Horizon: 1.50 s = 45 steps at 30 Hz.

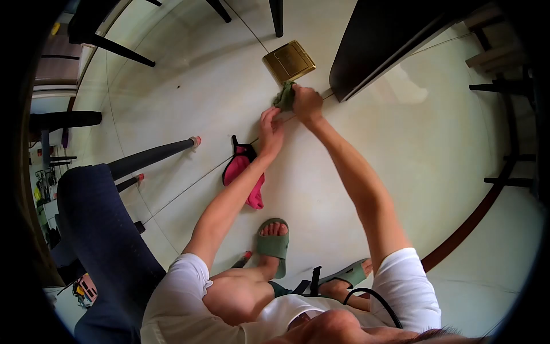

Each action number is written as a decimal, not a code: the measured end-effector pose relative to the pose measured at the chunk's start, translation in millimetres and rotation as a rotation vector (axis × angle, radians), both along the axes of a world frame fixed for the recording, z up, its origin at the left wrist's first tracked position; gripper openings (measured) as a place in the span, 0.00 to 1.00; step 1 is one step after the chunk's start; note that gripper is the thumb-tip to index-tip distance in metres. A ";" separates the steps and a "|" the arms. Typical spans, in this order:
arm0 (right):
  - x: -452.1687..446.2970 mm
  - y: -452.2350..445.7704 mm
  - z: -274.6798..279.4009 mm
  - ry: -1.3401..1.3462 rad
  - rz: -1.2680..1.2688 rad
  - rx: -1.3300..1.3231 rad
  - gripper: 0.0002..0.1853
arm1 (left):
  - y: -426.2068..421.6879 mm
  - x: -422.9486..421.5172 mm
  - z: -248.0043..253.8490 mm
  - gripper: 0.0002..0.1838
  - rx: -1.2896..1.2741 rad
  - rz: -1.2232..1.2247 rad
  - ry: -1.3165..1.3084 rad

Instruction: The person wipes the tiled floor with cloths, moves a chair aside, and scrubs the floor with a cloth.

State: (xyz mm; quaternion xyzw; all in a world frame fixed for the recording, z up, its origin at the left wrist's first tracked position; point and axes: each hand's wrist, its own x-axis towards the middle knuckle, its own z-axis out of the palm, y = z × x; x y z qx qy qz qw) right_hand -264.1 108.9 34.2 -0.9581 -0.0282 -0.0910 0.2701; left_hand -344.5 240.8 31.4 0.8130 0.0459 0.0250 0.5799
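My right hand (308, 105) is closed on a crumpled green cloth (284, 96), held low over the tiled floor. Beside it, my left hand (270, 133) has its fingers stretched toward the cloth; whether the fingertips touch it I cannot tell. Just past the cloth lies a square brass floor cover plate (289, 61), set in the tiles. A pink fabric item with black trim (255, 196) rests on the floor, partly hidden under my left forearm.
A dark chair (103, 223) stands at the left, its leg (154, 157) reaching toward the middle. At upper right a large black panel (378, 46) comes down close to my right hand. More dark furniture legs (277, 17) stand at the top. My feet wear green slides (274, 246).
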 end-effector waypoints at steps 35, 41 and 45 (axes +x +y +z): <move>-7.2 36.9 3.4 -0.066 0.175 -0.107 0.14 | 4.4 5.6 6.4 0.21 0.087 0.041 -0.140; 48.3 77.3 4.5 0.024 0.012 -0.021 0.06 | 21.8 33.2 0.5 0.23 -0.015 -0.085 -0.157; 73.7 93.8 7.1 0.049 -0.058 0.073 0.04 | 27.0 32.0 -19.0 0.24 -0.158 -0.073 -0.092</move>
